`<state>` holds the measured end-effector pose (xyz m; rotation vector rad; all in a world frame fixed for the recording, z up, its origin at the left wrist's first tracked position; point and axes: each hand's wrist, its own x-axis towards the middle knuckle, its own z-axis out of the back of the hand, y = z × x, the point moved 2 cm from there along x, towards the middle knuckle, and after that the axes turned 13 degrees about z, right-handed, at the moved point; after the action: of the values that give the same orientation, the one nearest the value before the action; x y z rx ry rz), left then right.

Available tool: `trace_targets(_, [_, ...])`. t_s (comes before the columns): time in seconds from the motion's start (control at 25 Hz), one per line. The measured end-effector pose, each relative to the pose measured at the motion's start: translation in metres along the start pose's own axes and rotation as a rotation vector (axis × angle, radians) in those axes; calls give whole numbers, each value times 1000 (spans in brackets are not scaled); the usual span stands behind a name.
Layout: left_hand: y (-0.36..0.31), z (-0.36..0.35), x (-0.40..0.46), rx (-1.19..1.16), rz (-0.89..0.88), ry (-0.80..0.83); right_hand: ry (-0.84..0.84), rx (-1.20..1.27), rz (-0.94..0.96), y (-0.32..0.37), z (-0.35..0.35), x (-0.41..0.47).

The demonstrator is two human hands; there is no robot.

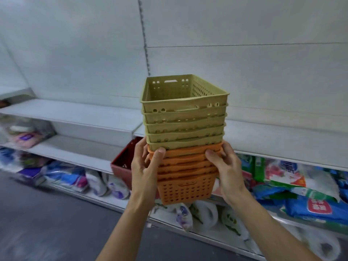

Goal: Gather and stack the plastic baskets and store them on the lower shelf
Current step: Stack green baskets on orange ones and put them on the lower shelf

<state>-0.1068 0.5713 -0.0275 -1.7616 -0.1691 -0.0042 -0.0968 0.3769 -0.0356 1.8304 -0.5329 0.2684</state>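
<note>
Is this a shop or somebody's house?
Most likely a shop: long white shelves line the wall, packaged goods fill the bottom row, and matching stacked baskets look like stock.

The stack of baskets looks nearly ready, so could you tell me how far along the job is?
Done: the green baskets are nested on top of the orange baskets as one stack. In hand: the left hand and right hand grip the stack's orange rims, holding it in the air before the shelves. Left: setting it on a lower shelf; a red basket sits there, unstacked.
</note>
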Motion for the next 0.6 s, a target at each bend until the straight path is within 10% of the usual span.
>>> trace_targets(0.6, [-51,404,34,38,9,-303,266,158,-215,-156,-380,-66])
